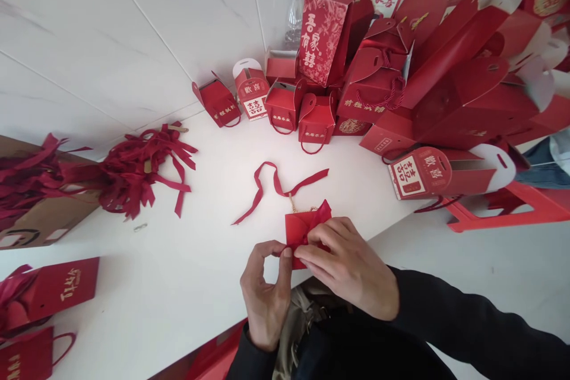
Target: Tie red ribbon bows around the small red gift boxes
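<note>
At the table's front edge sits a small red gift box (pixel 295 223), with gold cord showing at its top. A red ribbon (pixel 324 212) crosses its front, one loop or end standing up at the upper right. My left hand (pixel 266 294) pinches the ribbon between thumb and index finger at the box's left side. Over the box's right part, my right hand (pixel 350 264) curls its fingers closed on the same ribbon, hiding much of it. A loose length of red ribbon (pixel 259 190) lies wavy on the table just beyond the box.
Many red gift boxes (pixel 317 122) are piled along the wall at the back and right, beside a clear bottle (pixel 294 15). Red ribbons (pixel 133 175) spill from a cardboard box (pixel 73 214) at left. A red stool (pixel 525 208) stands at right.
</note>
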A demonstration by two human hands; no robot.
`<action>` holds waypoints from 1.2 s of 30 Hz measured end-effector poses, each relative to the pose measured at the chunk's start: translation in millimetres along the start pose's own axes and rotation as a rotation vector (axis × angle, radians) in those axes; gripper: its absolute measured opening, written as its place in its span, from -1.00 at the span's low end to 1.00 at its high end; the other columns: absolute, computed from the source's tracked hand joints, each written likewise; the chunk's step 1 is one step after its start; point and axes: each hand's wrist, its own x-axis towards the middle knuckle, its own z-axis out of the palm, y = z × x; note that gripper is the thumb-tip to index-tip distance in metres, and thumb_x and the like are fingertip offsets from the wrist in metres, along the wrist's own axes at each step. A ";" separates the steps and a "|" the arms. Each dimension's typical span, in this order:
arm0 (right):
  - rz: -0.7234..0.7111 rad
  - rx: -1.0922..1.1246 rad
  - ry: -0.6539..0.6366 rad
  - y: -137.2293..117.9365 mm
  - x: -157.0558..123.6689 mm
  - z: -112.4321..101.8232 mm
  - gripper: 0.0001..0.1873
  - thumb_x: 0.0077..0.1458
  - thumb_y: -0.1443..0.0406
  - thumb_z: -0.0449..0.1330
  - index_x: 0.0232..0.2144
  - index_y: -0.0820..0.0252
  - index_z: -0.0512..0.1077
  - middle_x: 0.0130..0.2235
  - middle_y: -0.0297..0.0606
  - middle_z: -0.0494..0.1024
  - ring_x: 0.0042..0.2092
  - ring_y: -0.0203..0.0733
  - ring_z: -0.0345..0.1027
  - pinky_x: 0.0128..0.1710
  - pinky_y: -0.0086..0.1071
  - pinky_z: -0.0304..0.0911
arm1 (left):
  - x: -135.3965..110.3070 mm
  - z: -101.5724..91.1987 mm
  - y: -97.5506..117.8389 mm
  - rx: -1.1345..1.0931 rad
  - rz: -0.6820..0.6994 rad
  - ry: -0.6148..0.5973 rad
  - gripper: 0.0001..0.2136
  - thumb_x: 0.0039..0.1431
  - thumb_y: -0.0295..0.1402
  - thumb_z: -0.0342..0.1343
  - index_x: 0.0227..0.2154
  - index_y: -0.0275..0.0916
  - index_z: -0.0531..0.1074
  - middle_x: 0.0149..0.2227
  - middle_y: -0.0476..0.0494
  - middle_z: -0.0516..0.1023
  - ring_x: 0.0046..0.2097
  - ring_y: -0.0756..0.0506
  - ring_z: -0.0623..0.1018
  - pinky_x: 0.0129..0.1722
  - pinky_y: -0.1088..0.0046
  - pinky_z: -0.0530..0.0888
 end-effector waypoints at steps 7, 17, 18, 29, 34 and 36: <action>-0.021 0.100 -0.021 -14.4 -8.2 -7.0 -0.80 0.36 0.42 0.08 -0.35 0.26 0.42 -0.36 -0.26 0.40 -0.28 -0.16 0.18 -0.16 -0.20 0.12 | 1.4 1.2 2.0 0.005 -0.006 -0.001 -0.94 0.28 -0.34 0.15 -0.31 -0.18 0.46 -0.35 0.00 0.52 -0.28 -0.01 0.51 -0.24 0.48 0.46; 0.003 0.395 -0.150 -10.6 -18.9 -34.5 -0.86 0.41 0.31 0.06 -0.12 0.18 0.42 -0.25 -0.26 0.49 -0.20 -0.17 0.30 -0.13 -0.28 0.23 | -0.4 2.2 2.2 -0.013 -0.040 0.002 -0.90 0.29 -0.31 0.15 -0.32 -0.20 0.46 -0.34 -0.03 0.52 -0.27 -0.04 0.51 -0.23 0.43 0.46; 0.076 0.329 -0.093 -3.3 -17.9 -34.7 -0.84 0.40 0.30 0.08 -0.04 0.18 0.41 -0.19 -0.22 0.49 -0.14 -0.13 0.31 -0.09 -0.25 0.23 | -0.6 2.1 1.9 -0.017 -0.036 0.001 -0.90 0.29 -0.31 0.15 -0.32 -0.20 0.46 -0.34 -0.03 0.52 -0.27 -0.04 0.51 -0.22 0.43 0.46; 0.237 0.094 -0.041 33.5 -17.9 -38.6 -0.91 0.33 0.33 0.09 -0.24 0.10 0.38 -0.25 -0.24 0.49 -0.19 -0.08 0.38 -0.16 -0.17 0.27 | -0.1 2.8 4.9 0.042 0.058 -0.029 -0.94 0.28 -0.35 0.15 -0.31 -0.19 0.46 -0.34 -0.04 0.52 -0.27 -0.04 0.52 -0.25 0.43 0.48; 0.356 0.145 -0.085 33.5 -20.1 -37.6 -0.92 0.29 0.32 0.08 -0.29 0.09 0.36 -0.29 -0.28 0.51 -0.24 -0.11 0.40 -0.26 -0.23 0.33 | -0.3 4.6 7.2 0.140 0.187 -0.077 -0.81 0.25 -0.42 0.18 -0.09 -0.14 0.46 -0.12 -0.13 0.48 -0.10 -0.09 0.51 -0.13 0.38 0.50; 0.425 0.180 -0.097 33.4 -20.9 -36.3 -0.90 0.29 0.28 0.08 -0.29 0.08 0.38 -0.29 -0.28 0.53 -0.26 -0.12 0.42 -0.41 -0.32 0.32 | -0.1 5.5 7.0 0.149 0.217 -0.085 -0.80 0.24 -0.45 0.18 -0.09 -0.14 0.47 -0.10 -0.14 0.46 -0.07 -0.09 0.51 -0.11 0.38 0.51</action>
